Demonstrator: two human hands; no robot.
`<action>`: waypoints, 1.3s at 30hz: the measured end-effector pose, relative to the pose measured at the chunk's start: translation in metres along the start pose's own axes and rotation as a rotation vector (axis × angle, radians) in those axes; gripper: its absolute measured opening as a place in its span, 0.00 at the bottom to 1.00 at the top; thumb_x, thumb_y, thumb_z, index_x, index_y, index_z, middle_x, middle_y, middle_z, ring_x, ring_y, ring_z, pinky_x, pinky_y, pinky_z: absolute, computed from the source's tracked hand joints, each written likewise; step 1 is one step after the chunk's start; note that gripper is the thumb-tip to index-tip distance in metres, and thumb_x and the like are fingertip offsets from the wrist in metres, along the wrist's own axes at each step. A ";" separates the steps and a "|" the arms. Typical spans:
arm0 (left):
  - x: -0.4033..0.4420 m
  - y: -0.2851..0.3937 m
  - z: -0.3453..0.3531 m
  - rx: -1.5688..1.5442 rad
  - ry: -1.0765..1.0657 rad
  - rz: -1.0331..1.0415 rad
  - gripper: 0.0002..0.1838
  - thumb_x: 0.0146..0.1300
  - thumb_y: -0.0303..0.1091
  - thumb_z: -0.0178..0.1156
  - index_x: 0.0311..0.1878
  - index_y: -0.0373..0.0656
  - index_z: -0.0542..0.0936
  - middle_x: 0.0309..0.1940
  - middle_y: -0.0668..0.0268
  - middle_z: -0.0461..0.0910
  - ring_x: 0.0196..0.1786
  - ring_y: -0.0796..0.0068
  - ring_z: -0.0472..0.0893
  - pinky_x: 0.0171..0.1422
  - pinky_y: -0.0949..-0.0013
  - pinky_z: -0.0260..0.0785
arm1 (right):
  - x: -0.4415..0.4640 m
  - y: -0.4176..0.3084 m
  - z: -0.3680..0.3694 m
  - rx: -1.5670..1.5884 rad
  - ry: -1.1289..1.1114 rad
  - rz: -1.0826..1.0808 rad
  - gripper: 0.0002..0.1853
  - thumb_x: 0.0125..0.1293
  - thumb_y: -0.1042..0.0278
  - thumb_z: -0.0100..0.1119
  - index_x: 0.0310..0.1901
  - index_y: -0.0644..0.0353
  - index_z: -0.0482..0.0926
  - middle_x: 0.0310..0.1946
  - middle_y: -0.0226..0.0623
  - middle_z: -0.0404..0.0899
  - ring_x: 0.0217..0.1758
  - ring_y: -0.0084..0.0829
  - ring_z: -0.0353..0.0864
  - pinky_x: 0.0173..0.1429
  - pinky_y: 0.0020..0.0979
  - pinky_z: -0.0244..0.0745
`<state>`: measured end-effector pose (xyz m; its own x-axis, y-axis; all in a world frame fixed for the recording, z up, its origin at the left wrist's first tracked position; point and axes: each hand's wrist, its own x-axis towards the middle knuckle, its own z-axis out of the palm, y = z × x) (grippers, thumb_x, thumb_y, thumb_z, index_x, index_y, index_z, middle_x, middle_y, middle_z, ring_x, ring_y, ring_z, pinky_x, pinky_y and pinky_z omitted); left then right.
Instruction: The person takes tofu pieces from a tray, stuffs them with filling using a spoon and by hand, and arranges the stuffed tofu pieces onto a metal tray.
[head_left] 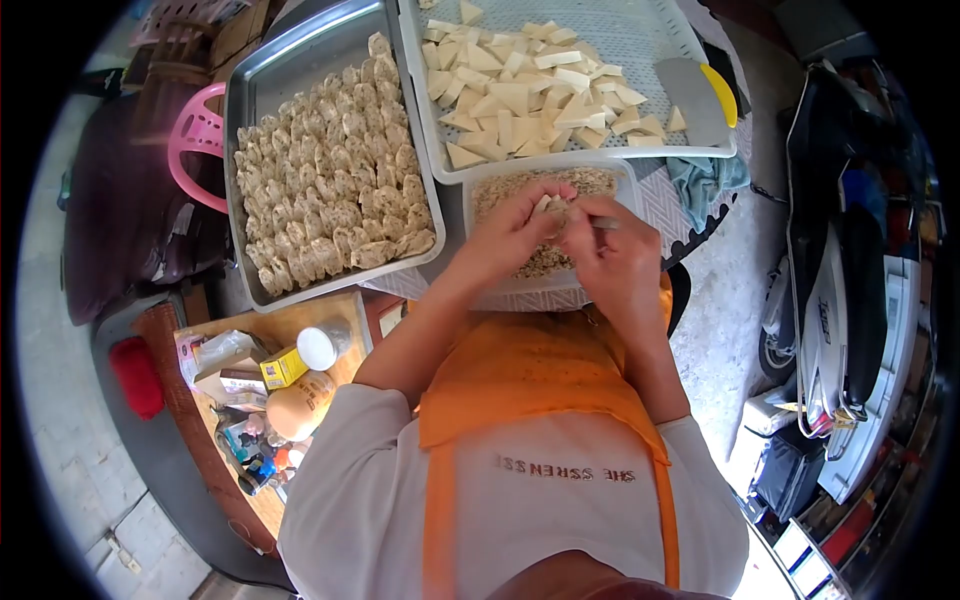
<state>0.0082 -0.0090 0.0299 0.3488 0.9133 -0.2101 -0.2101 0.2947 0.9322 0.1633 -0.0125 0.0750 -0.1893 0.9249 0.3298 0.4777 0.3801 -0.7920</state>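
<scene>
My left hand (522, 222) is closed, pinching a small pale piece (548, 204) that the fingers partly cover. Right beside it, my right hand (617, 243) is closed around a thin utensil with a greyish handle end (604, 223); its working end is hidden. Both hands meet above a clear plastic tub (628, 178) of brown, crumbly minced filling (545, 262). Behind the tub, a white perforated tray (640, 50) holds a heap of cream-coloured triangular and four-sided cut pieces (510, 95). To the left, rows of lumpy, speckled filled pieces (330, 170) fill much of a metal tray (262, 75).
A flat blade with a yellow handle (720, 95) lies in the white tray's right end. A teal cloth (705, 185) hangs near the table edge. Lower left, a wooden stand (350, 318) bears jars and boxes. A pink plastic handle (185, 145) and a parked scooter (830, 300) flank the table.
</scene>
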 end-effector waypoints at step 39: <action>0.004 -0.013 -0.010 -0.287 0.127 -0.070 0.28 0.76 0.57 0.32 0.52 0.45 0.73 0.42 0.68 0.77 0.37 0.75 0.74 0.42 0.69 0.69 | -0.021 0.011 0.010 0.380 0.110 0.269 0.10 0.74 0.69 0.47 0.42 0.66 0.76 0.27 0.37 0.81 0.22 0.25 0.81 0.29 0.24 0.77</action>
<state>0.0032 -0.0065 0.0139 0.2588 0.9103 -0.3231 -0.4452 0.4093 0.7964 0.1639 -0.0273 0.0543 -0.0005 0.9924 0.1230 0.1457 0.1218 -0.9818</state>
